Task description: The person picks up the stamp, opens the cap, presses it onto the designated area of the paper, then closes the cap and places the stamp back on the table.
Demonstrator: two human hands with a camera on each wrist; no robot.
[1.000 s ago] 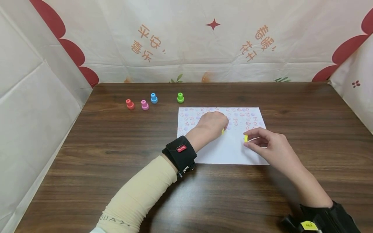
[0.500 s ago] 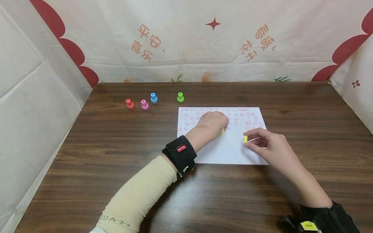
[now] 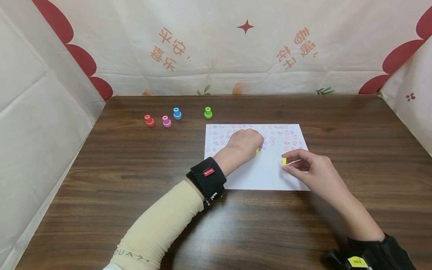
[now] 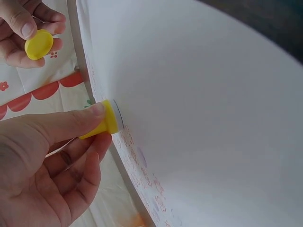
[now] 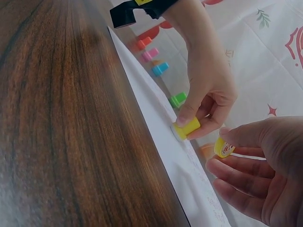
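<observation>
My left hand (image 3: 243, 144) pinches a yellow stamp (image 4: 111, 119) between thumb and fingers. Its pale base is down against the white paper (image 3: 256, 176), just below rows of small red and purple prints (image 3: 287, 137). From the head view the stamp is mostly hidden behind the hand. Right of it, over the paper's right side, my right hand (image 3: 317, 170) holds a round yellow cap (image 3: 284, 161) by its edge with thumb and fingertips. In the right wrist view that cap (image 5: 224, 147) turns a face with reddish printing toward the camera.
Near the far left of the brown wooden table (image 3: 135, 180) stand red (image 3: 149, 120), pink (image 3: 167, 121) and blue (image 3: 177, 113) stamps. A green stamp (image 3: 208, 113) stands behind the paper's left corner. A patterned white cloth (image 3: 216, 48) hangs behind the table.
</observation>
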